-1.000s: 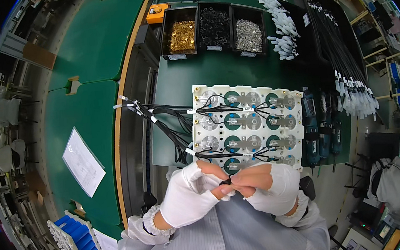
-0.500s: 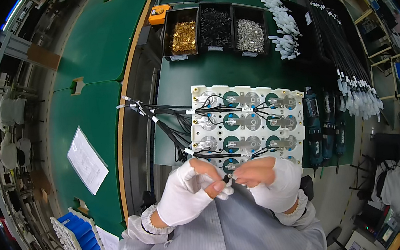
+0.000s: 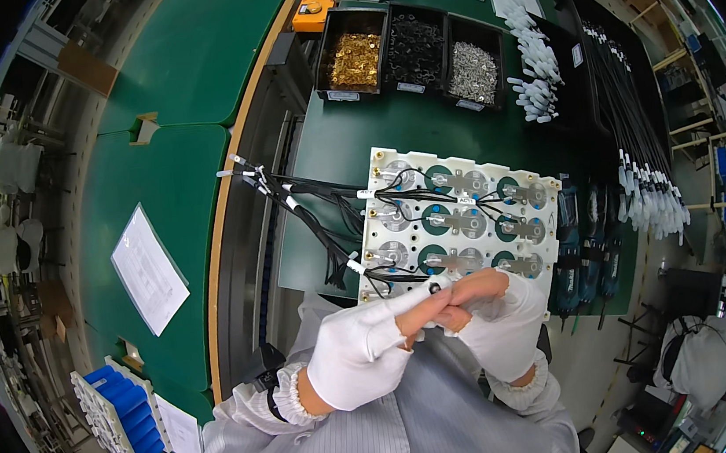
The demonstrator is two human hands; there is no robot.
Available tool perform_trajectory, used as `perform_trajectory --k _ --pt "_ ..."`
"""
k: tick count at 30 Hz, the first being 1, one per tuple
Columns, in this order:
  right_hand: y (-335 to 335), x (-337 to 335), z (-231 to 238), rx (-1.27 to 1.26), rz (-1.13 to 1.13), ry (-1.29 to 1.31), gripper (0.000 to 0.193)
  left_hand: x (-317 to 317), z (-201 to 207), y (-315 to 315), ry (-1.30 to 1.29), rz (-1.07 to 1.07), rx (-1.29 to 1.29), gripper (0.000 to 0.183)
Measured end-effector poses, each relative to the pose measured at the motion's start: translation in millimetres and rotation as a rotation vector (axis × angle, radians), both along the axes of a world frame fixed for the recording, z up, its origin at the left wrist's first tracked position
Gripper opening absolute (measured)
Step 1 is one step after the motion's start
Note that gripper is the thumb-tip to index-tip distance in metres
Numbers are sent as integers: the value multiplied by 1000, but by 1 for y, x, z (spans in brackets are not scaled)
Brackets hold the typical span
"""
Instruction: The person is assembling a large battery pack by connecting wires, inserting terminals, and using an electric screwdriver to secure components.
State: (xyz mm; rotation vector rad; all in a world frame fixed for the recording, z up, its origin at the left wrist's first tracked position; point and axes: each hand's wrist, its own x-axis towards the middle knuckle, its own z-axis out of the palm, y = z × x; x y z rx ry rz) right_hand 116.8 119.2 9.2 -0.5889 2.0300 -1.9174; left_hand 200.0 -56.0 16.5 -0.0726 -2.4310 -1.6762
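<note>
I watch both forearms come up from the lower edge in pale sleeves and lean inward, so the left hand and the right hand meet over the near edge of the white block. Each wears a white glove that leaves some fingertips bare. The left hand's fingers are stretched forward and nearly closed, pinching 1 small black part at their tips. The right hand's fingers curl over against the left's; I cannot tell whether they grip anything. The small black part is in the air above the block, whose face carries round metal ends, flat metal tabs and bundles of black cables trailing off to the left.

Past the block, on the green table, I see 3 black bins in a row: gold-coloured pieces in the left, black pieces in the middle, silver pieces in the right. Further right, a black tray holds long dark cables with white-sleeved ends hanging over its near edge.
</note>
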Motion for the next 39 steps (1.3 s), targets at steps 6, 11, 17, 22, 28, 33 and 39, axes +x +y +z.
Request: perform_trajectory --k 6,11,17,22,28,33,39 --pt "-2 -6 6 81 17 80 21 -3 -5 -4 68 59 210 32" --pt "-6 -34 23 653 -4 641 19 -8 -12 -24 -154 307 382 17" --pt "-48 -69 36 678 150 841 22 -54 -18 -51 -143 431 178 15" --pt "-87 -90 33 829 402 945 16 -76 -31 -65 -78 362 116 15" --pt "-88 -98 26 856 433 944 13 -83 -37 -74 -49 327 60 14" --pt "-78 -96 13 691 307 844 13 -97 -59 -86 313 98 -135 24" --pt "-78 -101 25 935 446 934 18 -98 -51 -81 221 56 -226 24"
